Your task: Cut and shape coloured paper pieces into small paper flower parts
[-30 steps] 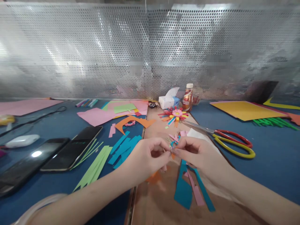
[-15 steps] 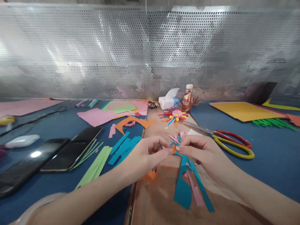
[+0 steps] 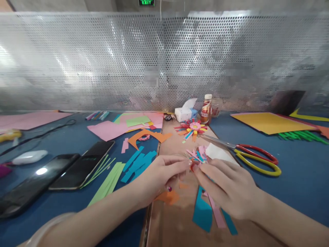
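Note:
Between my two hands, over the brown board (image 3: 177,226), is a small orange paper piece (image 3: 192,166), mostly covered by fingers. My left hand (image 3: 161,176) pinches it from the left with thumb and forefinger. From the right, my right hand (image 3: 228,187) closes on its other side, palm turned down. Just beyond the fingertips lies a cluster of pink and blue paper scraps (image 3: 202,153). Below my right hand, a wide blue paper strip (image 3: 202,213) and a pink strip (image 3: 216,214) lie partly covered. Orange scraps (image 3: 168,197) rest under my left hand.
Scissors (image 3: 253,154) lie open-handled at right. Behind are a paper flower (image 3: 194,127), a tissue pack (image 3: 185,114) and a bottle (image 3: 206,109). Leftward lie blue strips (image 3: 140,164), green strips (image 3: 109,183), an orange cutout (image 3: 150,134) and two phones (image 3: 82,166) (image 3: 38,180).
My right hand has turned palm-down and spread over the strips, covering more of them. Both hands stay together at the orange piece. The view has tilted slightly upward.

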Available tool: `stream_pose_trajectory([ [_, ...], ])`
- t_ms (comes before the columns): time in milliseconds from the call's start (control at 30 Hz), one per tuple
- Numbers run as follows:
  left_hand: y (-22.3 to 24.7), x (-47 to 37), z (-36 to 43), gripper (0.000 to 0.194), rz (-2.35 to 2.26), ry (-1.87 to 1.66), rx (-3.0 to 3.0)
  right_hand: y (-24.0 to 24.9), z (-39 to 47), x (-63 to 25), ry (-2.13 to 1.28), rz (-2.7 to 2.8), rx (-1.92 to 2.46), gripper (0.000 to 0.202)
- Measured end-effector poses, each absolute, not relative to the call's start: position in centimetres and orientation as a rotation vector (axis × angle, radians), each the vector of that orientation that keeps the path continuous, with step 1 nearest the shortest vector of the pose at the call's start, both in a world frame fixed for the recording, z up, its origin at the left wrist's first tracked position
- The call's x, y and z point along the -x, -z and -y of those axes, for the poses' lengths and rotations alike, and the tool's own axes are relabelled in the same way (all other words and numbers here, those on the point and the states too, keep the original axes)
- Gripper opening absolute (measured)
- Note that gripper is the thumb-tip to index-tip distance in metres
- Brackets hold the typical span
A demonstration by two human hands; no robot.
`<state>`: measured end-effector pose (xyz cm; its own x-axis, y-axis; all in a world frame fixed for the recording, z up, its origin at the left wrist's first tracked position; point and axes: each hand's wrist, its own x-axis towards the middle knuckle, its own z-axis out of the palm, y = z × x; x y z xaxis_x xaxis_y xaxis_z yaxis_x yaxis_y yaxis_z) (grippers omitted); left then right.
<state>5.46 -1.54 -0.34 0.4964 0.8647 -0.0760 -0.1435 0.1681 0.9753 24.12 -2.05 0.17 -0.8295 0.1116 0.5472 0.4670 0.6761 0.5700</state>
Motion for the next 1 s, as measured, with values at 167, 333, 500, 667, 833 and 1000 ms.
stream_pose_trajectory([
  [167, 0.7, -5.6, 1.3, 0.025, -0.834, -0.834, -1.219, 0.5, 2.4, -23.8, 1.037, 2.433, 0.546, 0.020],
  [333, 1.1, -5.5, 0.6, 0.021, -0.774, -0.991, -1.190, -0.3, 2.5, -24.1, 1.078, 2.378, 0.647, 0.028],
  [500, 1.3, -5.1, 0.2, 0.018, -0.749, -1.044, -1.123, -3.1, -0.6, -29.7, 0.940, 2.101, 1.412, 0.013],
  [667, 1.0, -5.4, 0.6, 0.016, -0.867, -0.979, -1.241, -1.5, -3.7, -37.0, 0.391, 2.358, 1.797, 0.029],
  [833, 0.7, -5.5, 0.9, 0.016, -0.882, -0.929, -1.340, 0.4, -4.0, -38.4, 0.248, 2.401, 1.771, 0.029],
  [1000, 0.5, -5.1, 0.7, 0.015, -0.938, -1.006, -1.417, -1.0, -4.5, -38.0, 0.235, 2.389, 1.697, 0.017],
])
